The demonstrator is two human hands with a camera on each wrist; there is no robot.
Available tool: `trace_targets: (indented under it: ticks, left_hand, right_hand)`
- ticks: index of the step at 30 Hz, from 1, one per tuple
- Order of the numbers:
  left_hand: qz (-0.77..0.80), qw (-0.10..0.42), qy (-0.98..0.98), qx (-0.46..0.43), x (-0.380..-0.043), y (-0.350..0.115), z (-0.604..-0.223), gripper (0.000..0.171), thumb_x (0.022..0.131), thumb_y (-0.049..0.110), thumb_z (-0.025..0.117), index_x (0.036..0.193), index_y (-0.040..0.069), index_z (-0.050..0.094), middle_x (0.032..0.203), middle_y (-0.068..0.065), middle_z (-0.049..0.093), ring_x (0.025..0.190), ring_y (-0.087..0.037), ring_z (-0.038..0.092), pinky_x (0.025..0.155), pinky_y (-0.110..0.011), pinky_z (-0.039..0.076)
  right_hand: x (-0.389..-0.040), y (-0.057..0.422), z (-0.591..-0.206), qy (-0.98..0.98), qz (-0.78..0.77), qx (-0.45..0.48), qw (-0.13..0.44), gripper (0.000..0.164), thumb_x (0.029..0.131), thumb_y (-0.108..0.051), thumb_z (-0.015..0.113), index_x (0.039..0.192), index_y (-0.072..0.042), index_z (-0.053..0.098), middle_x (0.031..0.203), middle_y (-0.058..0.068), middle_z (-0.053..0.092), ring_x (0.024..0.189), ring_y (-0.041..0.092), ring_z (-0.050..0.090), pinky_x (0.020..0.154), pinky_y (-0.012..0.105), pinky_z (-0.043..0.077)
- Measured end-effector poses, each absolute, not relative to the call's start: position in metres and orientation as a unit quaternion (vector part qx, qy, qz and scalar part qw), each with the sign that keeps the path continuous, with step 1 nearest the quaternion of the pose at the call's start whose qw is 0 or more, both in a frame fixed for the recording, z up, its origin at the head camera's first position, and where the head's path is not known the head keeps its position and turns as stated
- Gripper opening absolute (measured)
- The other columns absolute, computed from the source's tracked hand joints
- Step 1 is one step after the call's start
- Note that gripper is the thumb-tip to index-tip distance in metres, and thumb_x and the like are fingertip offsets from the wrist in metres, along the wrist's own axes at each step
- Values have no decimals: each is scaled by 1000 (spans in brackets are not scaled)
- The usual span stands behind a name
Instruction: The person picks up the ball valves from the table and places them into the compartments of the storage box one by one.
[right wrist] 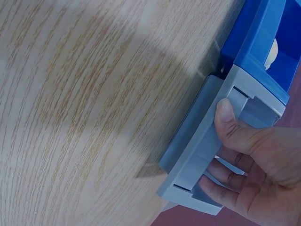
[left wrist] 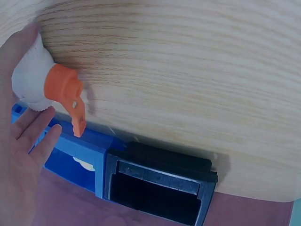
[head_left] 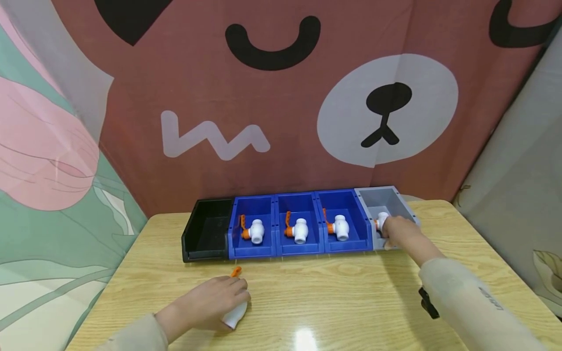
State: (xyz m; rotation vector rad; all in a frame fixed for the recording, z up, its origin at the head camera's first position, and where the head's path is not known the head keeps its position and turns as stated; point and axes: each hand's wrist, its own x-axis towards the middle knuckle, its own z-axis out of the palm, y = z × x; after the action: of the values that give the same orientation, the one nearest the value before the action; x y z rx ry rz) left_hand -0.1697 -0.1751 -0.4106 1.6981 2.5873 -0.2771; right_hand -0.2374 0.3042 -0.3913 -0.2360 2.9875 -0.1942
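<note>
On the near left of the table, my left hand (head_left: 210, 298) holds a white ball valve (left wrist: 32, 77) with an orange handle, thumb at one end and fingers at the other. Over at the right end of the bin row, my right hand (head_left: 401, 231) reaches into the grey bin (head_left: 406, 207). A white ball valve (head_left: 382, 219) with an orange part lies there against its fingers, partly hidden by them. In the right wrist view, the thumb (right wrist: 228, 115) lies over the bin's front wall, apart from the loosely bent fingers (right wrist: 225, 181).
Three blue bins (head_left: 254, 251) stand side by side, each holding a white ball valve (head_left: 256, 231) with an orange handle. A black bin (head_left: 208, 234) stands at the left end of the row. Behind the wooden table (head_left: 307, 292) hangs a printed curtain (head_left: 285, 107).
</note>
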Motion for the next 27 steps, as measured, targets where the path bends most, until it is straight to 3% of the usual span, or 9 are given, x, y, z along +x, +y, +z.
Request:
trace_targets:
  ticks: [3,8,17,27]
  left_hand:
    - [-91,22,831,549,-169,-179,-409,56,74,47,85,115,19,58,106,5,55,93,-8,52,87,-30,51]
    - [-78,66,851,515,-165,-184,-399,68,73,45,87,127,15,57,116,3,56,101,-11,55,92,-33,50]
    - [-108,5,846,522,-169,-199,-390,77,69,40,90,130,8,57,122,-6,58,109,-22,58,92,-37,52]
    - [-89,-17,869,487,-177,-213,-368,78,64,36,93,127,5,58,119,-8,58,107,-28,60,89,-43,52]
  right_hand:
    - [-237,305,-393,992,-63,-81,66,28,66,-11,91,70,-9,63,73,3,61,67,23,54,63,43,48]
    - [-237,304,-391,992,-65,-77,80,28,69,-12,90,71,-8,63,73,2,58,67,21,49,62,40,46]
    - [-238,302,-388,991,-58,-78,88,23,69,-11,89,77,-4,69,77,3,64,70,20,55,66,42,51]
    - [-236,302,-388,991,-62,-81,85,24,70,-13,89,75,-6,67,76,2,62,68,20,52,64,41,49]
